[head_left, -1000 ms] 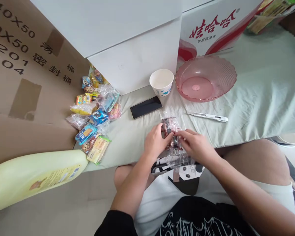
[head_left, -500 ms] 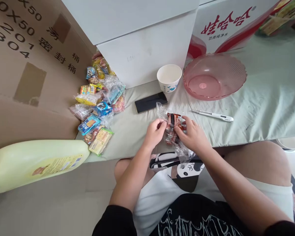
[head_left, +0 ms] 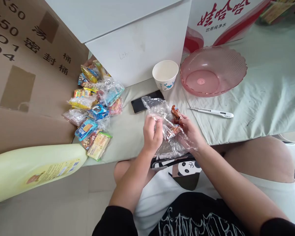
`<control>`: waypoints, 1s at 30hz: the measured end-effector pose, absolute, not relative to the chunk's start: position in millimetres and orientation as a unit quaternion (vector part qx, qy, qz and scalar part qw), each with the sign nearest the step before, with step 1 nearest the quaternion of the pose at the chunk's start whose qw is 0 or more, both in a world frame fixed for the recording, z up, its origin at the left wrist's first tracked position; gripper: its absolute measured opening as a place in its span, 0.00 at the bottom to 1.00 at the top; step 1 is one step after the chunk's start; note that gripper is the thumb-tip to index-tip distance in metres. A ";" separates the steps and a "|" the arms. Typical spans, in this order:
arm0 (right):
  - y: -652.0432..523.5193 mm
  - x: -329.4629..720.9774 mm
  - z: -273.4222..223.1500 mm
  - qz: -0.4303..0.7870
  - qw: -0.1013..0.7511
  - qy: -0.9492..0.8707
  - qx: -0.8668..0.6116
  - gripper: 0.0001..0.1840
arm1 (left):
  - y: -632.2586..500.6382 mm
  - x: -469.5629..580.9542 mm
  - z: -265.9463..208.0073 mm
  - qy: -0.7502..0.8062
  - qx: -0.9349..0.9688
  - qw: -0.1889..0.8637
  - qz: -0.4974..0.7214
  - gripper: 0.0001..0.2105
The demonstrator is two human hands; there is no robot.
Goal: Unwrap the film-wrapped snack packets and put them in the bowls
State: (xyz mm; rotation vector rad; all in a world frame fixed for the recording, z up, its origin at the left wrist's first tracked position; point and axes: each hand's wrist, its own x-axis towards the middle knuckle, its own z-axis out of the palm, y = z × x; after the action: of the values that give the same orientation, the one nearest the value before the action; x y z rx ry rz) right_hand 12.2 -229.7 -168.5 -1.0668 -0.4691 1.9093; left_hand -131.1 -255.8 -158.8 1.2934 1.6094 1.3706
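My left hand [head_left: 153, 132] pinches the edge of a clear plastic bag [head_left: 159, 106], which hangs open and crinkled between both hands. In my right hand [head_left: 190, 132] are small snack packets [head_left: 176, 115] in brown-red wrappers, gripped by the fingers. Another packet of the same colour [head_left: 173, 131] shows through the film just below. Part of the bag drapes over the right palm and wrist, and the right fingertips are partly hidden. Behind the bag lies a black phone [head_left: 139, 105], its right part covered by the film.
A paper bowl [head_left: 165, 74], a pink plastic basin [head_left: 211, 93] and a white utility knife [head_left: 212, 112] stand or lie beyond my hands. Bagged snacks [head_left: 98, 111] are heaped at left, near a yellow bottle [head_left: 39, 170], a cardboard box [head_left: 46, 98] and white boxes [head_left: 137, 49].
My left hand has pulled the clear bag up and spread it out. My right hand has turned and now grips the packets from the side. The view has shifted slightly.
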 end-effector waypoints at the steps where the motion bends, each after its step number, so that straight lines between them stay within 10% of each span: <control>1: -230.3 13.2 -170.0 0.761 0.443 -0.186 -0.436 0.21 | -257.2 -134.6 -159.7 0.617 0.492 0.312 0.529 0.18; 10: -235.6 0.7 -159.3 0.754 0.489 -0.038 -0.436 0.19 | -250.9 -138.3 -140.0 0.560 0.289 0.522 0.575 0.15; 30: -253.8 6.6 -140.9 0.802 0.420 -0.130 -0.405 0.21 | -248.1 -191.3 -128.3 0.502 0.369 0.439 0.647 0.19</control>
State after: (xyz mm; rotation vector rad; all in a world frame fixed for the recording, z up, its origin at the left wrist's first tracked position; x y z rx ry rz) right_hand 6.6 -253.8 -140.9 -1.0155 -0.3269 2.0093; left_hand -191.3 -248.1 -128.3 0.9178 1.2462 1.6079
